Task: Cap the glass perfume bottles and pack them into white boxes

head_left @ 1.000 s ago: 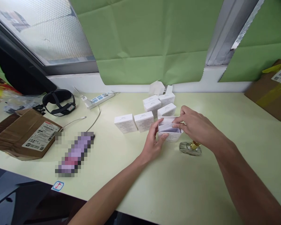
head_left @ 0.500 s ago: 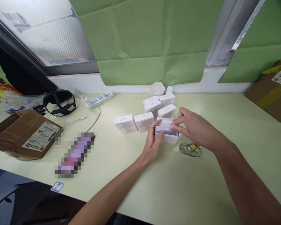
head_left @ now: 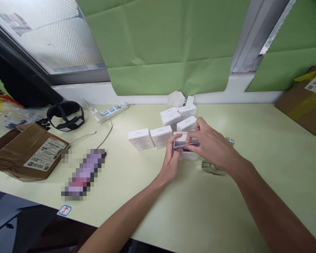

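Note:
A small white carton [head_left: 189,156] stands on the table with its top open, showing a purplish inside. My left hand [head_left: 171,160] is wrapped round its left side, thumb at the front rim. My right hand [head_left: 209,144] pinches the top flap [head_left: 181,140] of this carton, its fingertips at the opening. Under my right wrist lies a clear glass bottle [head_left: 210,168], partly hidden by it. A second clear glass piece [head_left: 230,141] peeks out beyond the wrist; I cannot make out its kind.
Several closed white cartons [head_left: 140,139] stand behind and left of my hands. Farther left are a phone [head_left: 85,174], partly pixelated, a power strip [head_left: 114,111], a black head strap [head_left: 65,116] and a brown cardboard box [head_left: 28,151]. Another cardboard box [head_left: 304,103] sits at the far right.
My right hand has shifted left and folded the carton's flap forward over the opening. The glass bottle is now more covered by my wrist. My left hand keeps its hold.

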Tool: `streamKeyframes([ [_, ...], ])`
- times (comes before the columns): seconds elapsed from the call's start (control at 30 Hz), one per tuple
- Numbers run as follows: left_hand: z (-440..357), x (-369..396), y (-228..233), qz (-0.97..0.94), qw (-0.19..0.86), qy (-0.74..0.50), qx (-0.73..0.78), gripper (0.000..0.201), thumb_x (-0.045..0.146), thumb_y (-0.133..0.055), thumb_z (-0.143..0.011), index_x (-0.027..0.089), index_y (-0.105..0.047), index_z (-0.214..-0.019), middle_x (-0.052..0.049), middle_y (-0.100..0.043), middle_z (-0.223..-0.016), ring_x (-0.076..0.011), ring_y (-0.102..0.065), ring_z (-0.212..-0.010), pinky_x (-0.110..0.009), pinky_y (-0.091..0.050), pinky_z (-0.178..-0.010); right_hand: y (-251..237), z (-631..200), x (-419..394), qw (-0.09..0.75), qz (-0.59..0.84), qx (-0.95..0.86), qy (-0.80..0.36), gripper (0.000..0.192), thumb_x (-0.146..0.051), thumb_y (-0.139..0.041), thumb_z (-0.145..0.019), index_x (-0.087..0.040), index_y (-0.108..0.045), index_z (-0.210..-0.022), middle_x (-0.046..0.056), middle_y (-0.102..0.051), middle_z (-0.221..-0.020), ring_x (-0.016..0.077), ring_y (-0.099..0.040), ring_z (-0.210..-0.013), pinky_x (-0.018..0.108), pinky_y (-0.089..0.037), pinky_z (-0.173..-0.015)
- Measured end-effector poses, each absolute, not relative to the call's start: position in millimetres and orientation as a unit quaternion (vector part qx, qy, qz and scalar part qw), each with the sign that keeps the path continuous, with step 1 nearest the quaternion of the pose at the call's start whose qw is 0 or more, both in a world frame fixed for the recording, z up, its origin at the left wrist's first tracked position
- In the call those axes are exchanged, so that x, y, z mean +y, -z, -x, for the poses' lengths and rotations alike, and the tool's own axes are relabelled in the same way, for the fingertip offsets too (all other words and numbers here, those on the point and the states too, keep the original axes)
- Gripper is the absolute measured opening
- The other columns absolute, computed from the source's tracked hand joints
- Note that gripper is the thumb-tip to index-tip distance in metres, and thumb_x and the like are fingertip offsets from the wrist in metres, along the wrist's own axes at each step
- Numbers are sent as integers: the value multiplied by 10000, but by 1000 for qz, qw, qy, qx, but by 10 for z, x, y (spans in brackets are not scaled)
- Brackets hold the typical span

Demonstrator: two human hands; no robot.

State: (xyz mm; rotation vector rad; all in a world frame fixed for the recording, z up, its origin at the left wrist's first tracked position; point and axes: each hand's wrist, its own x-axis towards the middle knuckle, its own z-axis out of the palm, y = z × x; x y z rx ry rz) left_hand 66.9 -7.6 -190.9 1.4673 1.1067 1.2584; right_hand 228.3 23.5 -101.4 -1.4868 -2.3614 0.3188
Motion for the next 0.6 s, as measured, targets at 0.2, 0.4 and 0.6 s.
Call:
streamKeyframes([
  [0.2,-649,-87,1892,-597,436,-489,462,362,236,-397,-986,358,-412,-1326,-18,-510,-1249,-189,-507,-1056,-341,-473,-919,1058,-2248,271,179,537,-817,-111,162,-271,-594,-860,-208,-654,-724,14,-427,-914,75,-370,-548,255,-343,-502],
  [0.4,-665,-44,1949,-626,406,-510,427,427,357,-421,-1020,355,-288,-1426,-57,-455,-1382,-198,-489,-1208,-393,-430,-1038,1018,-2321,321,190,533,-810,-153,105,-287,-592,-877,-224,-675,-863,24,-491,-992,94,-468,-610,279,-396,-577],
  [0.6,-606,80,2072,-746,220,-517,358,347,286,-536,-980,316,-434,-1311,-81,-448,-1348,-214,-474,-1261,-413,-438,-1039,963,-2506,383,208,532,-806,-157,164,-347,-602,-897,-229,-685,-819,12,-517,-912,119,-471,-658,307,-415,-645],
])
